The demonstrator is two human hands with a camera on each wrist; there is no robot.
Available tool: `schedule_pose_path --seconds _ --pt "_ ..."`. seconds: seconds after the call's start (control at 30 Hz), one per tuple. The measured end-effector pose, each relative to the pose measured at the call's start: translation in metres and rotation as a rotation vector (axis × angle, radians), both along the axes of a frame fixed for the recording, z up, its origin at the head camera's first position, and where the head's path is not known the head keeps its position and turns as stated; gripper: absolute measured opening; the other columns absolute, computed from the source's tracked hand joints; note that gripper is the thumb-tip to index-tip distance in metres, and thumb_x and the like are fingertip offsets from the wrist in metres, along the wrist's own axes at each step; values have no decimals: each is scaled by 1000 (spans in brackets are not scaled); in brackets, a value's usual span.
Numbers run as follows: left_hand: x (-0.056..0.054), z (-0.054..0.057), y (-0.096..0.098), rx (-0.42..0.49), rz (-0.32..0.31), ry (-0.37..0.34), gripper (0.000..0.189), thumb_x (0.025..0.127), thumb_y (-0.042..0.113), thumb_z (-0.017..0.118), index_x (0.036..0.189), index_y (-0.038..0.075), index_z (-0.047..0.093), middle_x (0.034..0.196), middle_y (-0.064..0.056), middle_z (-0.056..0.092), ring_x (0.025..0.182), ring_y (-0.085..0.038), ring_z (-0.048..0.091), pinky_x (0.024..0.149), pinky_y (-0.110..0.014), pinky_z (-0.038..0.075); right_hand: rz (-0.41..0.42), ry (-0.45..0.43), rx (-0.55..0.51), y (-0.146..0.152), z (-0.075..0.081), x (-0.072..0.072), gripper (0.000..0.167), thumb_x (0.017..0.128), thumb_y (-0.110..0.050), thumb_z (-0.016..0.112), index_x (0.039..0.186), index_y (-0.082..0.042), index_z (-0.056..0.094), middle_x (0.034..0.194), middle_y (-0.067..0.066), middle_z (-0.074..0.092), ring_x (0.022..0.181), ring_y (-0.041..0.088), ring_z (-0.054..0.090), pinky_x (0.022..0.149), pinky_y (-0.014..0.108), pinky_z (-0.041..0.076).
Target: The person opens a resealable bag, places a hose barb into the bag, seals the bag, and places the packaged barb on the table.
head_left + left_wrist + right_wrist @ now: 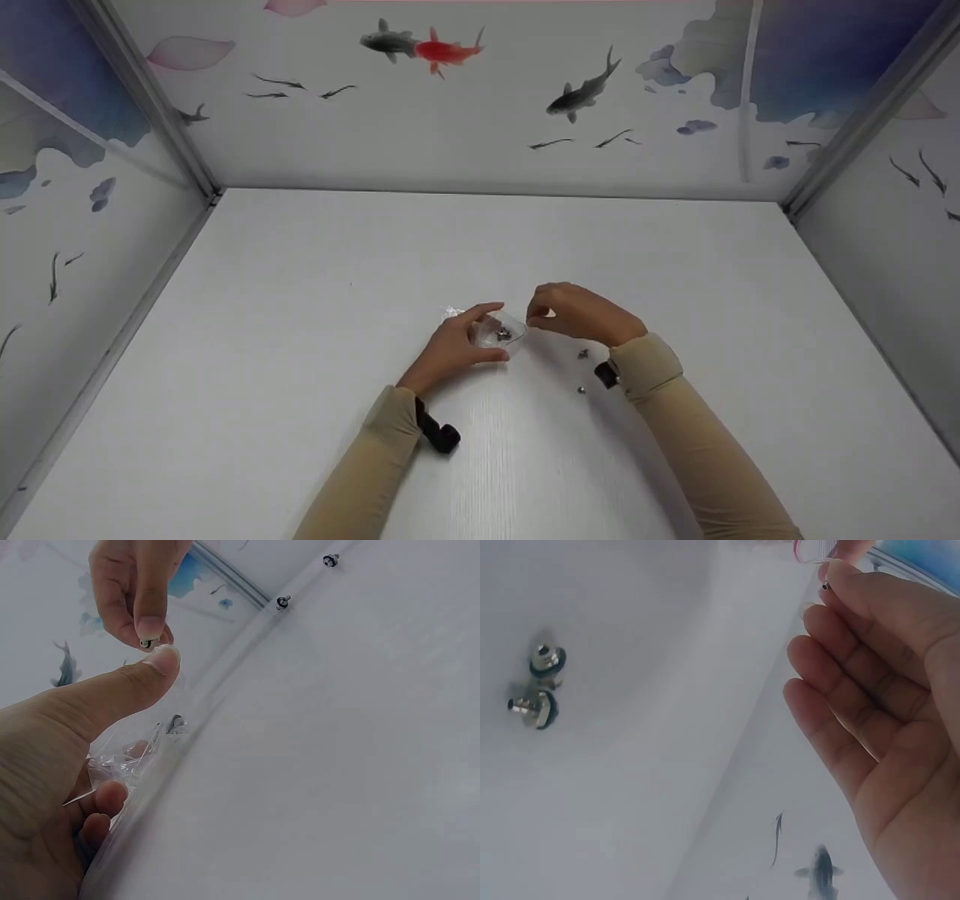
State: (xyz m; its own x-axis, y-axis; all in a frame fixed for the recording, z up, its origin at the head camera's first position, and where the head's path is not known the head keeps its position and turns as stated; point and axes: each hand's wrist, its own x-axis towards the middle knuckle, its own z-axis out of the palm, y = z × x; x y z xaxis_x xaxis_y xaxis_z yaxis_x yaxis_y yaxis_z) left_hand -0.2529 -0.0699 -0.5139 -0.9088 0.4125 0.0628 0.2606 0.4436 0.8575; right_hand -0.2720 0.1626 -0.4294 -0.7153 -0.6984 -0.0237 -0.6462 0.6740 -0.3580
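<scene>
Right hand [579, 309] pinches a small fitting [148, 643] between thumb and fingertip; left hand [450, 341] grips the clear bag [492, 330], thumb and fingers spaced apart on it. Key relation: the bag lies immediately left of the right fingertips, so the fitting is just beside its mouth and close to the left thumb tip; contact cannot be told. The fitting's long axis is mostly covered, not readable. Loose pieces [583, 353] lie on the table [337, 247], nearer the right hand. Head view shows a metal cluster [504, 334] inside the bag but not the pinched fitting; right wrist view alone resolves stems and dark rings on the loose pieces.
</scene>
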Motion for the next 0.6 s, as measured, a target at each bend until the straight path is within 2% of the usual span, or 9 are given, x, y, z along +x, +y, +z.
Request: schedule_pose_path --seconds 0.13,0.37,0.6 --pt "0 0 0 4 -4 -3 76 74 38 83 141 28 49 122 2 60 90 -14 48 81 -32 40 -10 -10 10 -5 0 0 13 90 -12 67 100 -8 74 95 1 68 91 15 63 84 32 52" --pt "0 0 -1 -8 -16 13 76 74 39 82 141 28 48 119 3 61 85 -14 46 80 -33 40 4 -18 -12 -13 0 -1 11 89 -10 68 99 -8 74 95 2 67 90 15 62 83 32 52" --pt "-1 -1 0 -10 -13 25 76 74 39 83 141 27 49 120 3 61 97 -15 50 88 -36 41 -1 -21 -6 -19 0 0 12 89 -10 68 100 -8 74 95 2 68 91 15 62 84 32 52"
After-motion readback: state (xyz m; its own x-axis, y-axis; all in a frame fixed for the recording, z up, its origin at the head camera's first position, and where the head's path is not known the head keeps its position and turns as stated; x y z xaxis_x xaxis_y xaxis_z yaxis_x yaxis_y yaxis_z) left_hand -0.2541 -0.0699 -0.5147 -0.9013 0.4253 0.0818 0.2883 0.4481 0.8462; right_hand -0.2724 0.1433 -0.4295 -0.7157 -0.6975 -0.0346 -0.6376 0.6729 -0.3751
